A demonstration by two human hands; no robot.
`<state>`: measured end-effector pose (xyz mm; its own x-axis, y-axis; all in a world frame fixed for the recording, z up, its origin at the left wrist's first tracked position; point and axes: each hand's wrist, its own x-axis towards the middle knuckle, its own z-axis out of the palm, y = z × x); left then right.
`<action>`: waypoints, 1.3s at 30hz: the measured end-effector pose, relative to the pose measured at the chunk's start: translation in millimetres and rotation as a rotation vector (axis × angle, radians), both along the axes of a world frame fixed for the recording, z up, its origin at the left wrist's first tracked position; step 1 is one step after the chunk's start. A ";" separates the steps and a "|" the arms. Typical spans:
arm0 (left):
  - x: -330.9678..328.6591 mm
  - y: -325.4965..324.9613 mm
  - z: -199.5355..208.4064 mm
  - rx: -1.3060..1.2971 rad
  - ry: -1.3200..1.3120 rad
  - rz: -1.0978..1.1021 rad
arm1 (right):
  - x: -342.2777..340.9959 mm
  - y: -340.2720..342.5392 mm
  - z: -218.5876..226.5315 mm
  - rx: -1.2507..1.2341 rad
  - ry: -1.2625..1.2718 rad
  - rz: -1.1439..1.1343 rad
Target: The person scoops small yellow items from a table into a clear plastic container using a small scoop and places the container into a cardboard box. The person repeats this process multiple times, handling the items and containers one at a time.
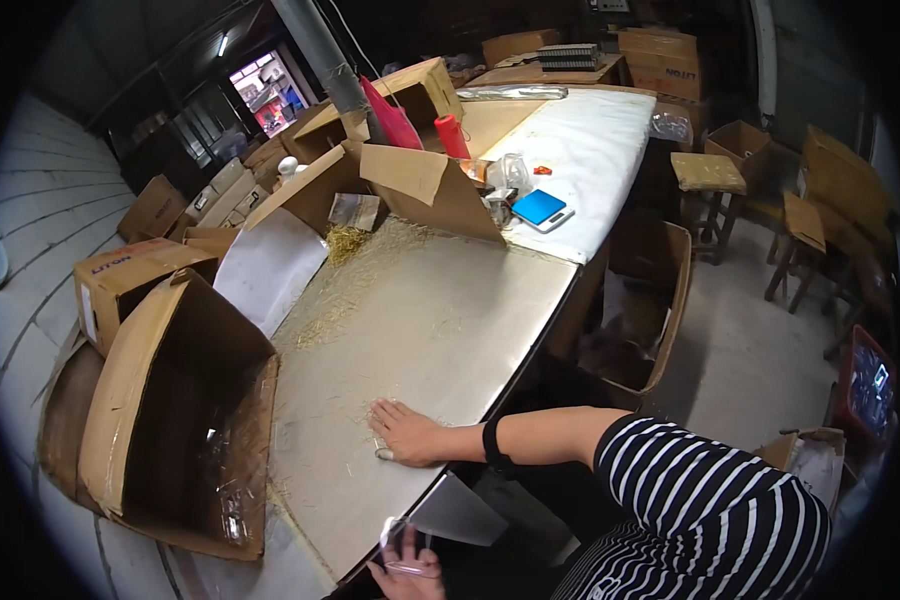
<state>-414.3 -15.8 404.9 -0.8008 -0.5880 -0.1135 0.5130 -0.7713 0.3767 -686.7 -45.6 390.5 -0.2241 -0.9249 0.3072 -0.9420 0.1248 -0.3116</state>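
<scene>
My right hand (406, 434) lies flat, palm down, on the metal-topped table (425, 330) near its front edge, fingers spread among thin golden bits. A pale covering is on one fingertip. Low in the view, just off the table's edge, my left hand (402, 585) is curled round a clear plastic container (410, 568); its fingers show through the plastic, and its exact shape is hard to make out. A heap of the thin golden pieces (346, 243) lies at the table's far left, with more scattered toward the middle.
An open cardboard box (185, 420) stands against the table's left side. Beyond the metal top, a white-covered surface (595, 150) bears a blue-topped scale (542, 208), a clear jar (511, 172) and a red bottle (452, 137). To the right are a deep carton (675, 300) and wooden stools (708, 173).
</scene>
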 end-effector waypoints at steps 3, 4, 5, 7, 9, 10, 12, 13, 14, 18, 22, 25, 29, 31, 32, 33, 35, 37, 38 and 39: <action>21.0 35.1 7.6 -0.047 -0.007 -0.152 | 11.1 -4.3 3.6 0.010 -0.084 -0.006; 25.8 38.0 -5.8 -0.123 -0.227 -0.100 | 9.6 -7.4 3.9 -0.010 -0.130 -0.021; 36.8 40.1 -25.5 -0.184 -0.467 -0.021 | 10.6 -12.8 -2.0 -0.026 -0.193 -0.007; 44.6 51.9 -35.3 -0.290 -0.631 -0.024 | 5.0 -3.7 9.4 0.060 -0.211 0.017; 37.6 55.9 -46.0 -0.272 -0.581 -0.074 | -67.4 -0.5 -46.6 -0.291 -0.240 0.137; 77.1 61.3 -58.2 -0.259 -0.673 -0.002 | -30.1 22.6 6.2 -0.172 -0.777 0.071; 82.7 69.7 -74.0 -0.226 -0.708 -0.026 | -66.9 48.2 16.1 -0.335 -0.478 0.010; 81.2 74.7 -81.3 -0.167 -0.731 -0.045 | -61.9 44.7 33.3 -0.197 -0.736 -0.161; 74.3 78.0 -88.4 -0.120 -0.745 -0.088 | -67.6 38.4 28.0 -0.155 -0.579 -0.164; 25.8 78.2 -126.1 -0.141 -0.736 -0.189 | -27.9 -6.2 23.7 -0.012 -0.271 -0.004; -23.6 76.9 -122.5 -0.127 -0.533 -0.152 | 22.7 -13.1 17.1 0.060 -0.019 0.116; -32.8 79.6 -136.9 -0.043 -0.554 -0.107 | 54.0 11.4 -0.1 -0.040 0.056 0.000; -25.2 81.4 -123.6 -0.029 -0.621 -0.113 | 94.2 67.5 23.3 -0.046 -0.057 0.022; -20.5 80.9 -134.7 -0.023 -0.560 -0.171 | 92.8 92.4 37.9 0.005 -0.072 0.099; -21.3 83.4 -130.3 -0.026 -0.543 -0.167 | 92.0 105.0 45.8 -0.019 -0.068 0.084; -23.7 85.9 -124.4 -0.030 -0.524 -0.158 | 89.1 116.2 50.7 -0.033 -0.133 0.098; -26.4 87.2 -121.2 -0.044 -0.487 -0.160 | 82.0 138.3 57.2 -0.060 -0.262 0.131; -23.4 86.2 -127.7 -0.063 -0.461 -0.184 | 76.7 159.0 57.0 -0.091 -0.329 0.149; -20.5 87.4 -134.0 -0.061 -0.471 -0.178 | 73.4 166.7 56.7 -0.109 -0.366 0.159; -20.6 88.4 -141.2 -0.063 -0.480 -0.178 | 67.1 173.3 56.7 -0.118 -0.387 0.160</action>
<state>-434.8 72.6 263.7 -0.7552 -0.4653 -0.4617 0.1338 -0.7989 0.5864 -619.6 127.7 447.2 -0.1999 -0.9210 0.3345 -0.7576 -0.0712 -0.6489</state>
